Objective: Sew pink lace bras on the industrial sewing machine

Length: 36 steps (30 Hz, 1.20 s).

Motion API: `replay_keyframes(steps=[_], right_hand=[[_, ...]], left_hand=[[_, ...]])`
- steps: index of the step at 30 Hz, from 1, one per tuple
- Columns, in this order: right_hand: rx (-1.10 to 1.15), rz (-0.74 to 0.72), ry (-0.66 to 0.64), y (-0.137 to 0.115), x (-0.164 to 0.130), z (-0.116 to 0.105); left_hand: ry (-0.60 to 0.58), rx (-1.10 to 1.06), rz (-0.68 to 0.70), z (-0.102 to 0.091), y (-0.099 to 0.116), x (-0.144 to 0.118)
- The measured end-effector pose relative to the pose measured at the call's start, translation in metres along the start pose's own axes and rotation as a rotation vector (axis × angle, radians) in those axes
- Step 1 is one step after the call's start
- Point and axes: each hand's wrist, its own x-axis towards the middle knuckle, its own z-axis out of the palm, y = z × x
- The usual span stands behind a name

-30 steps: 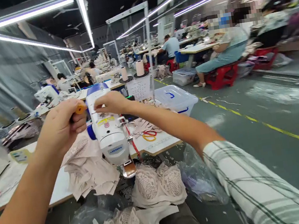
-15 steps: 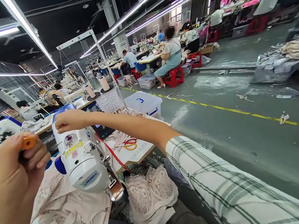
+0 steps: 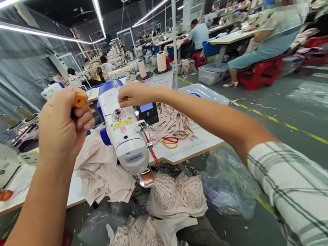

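The left hand (image 3: 61, 126) is closed around an orange-handled tool (image 3: 79, 100), raised beside the sewing machine (image 3: 123, 131). The right hand (image 3: 135, 93), fingers pinched together, rests on the machine's top just beyond; whether it holds thread is unclear. This looks like adjusting the machine, calling for a steady tool tip.

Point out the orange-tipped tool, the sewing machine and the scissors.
orange-tipped tool (image 3: 79, 100), head view, on its orange end.
sewing machine (image 3: 124, 137), head view, on its white head.
scissors (image 3: 169, 141), head view, on the handles.
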Motion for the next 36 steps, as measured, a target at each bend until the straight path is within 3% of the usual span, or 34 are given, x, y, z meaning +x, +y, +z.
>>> replay_keyframes(steps=[4,8,14,19,23,28,33,36], right_hand=[[0.056,-0.012,-0.054,-0.008,0.000,-0.002],[-0.091,0.110,-0.054,-0.003,0.003,-0.003],[0.041,-0.129,-0.009,-0.006,0.006,0.003],[-0.049,0.067,0.012,-0.001,0.006,-0.001],[0.054,-0.079,-0.015,-0.009,0.005,-0.001],[-0.058,0.107,-0.021,-0.008,0.007,-0.003],[-0.013,-0.066,-0.005,-0.014,0.006,-0.002],[-0.074,0.037,-0.006,-0.011,0.011,-0.002]], left_hand=[[-0.071,0.006,0.007,-0.003,-0.007,-0.002],[-0.056,0.107,-0.041,-0.003,-0.011,0.002],[-0.055,0.163,-0.040,-0.002,-0.014,0.007],[-0.004,0.218,-0.085,-0.008,-0.017,0.007],[-0.032,0.179,-0.139,-0.012,-0.021,0.007],[0.019,0.349,-0.169,-0.014,-0.027,0.010],[-0.003,0.284,-0.190,-0.016,-0.031,0.012],[0.030,0.308,-0.183,-0.015,-0.039,0.020]])
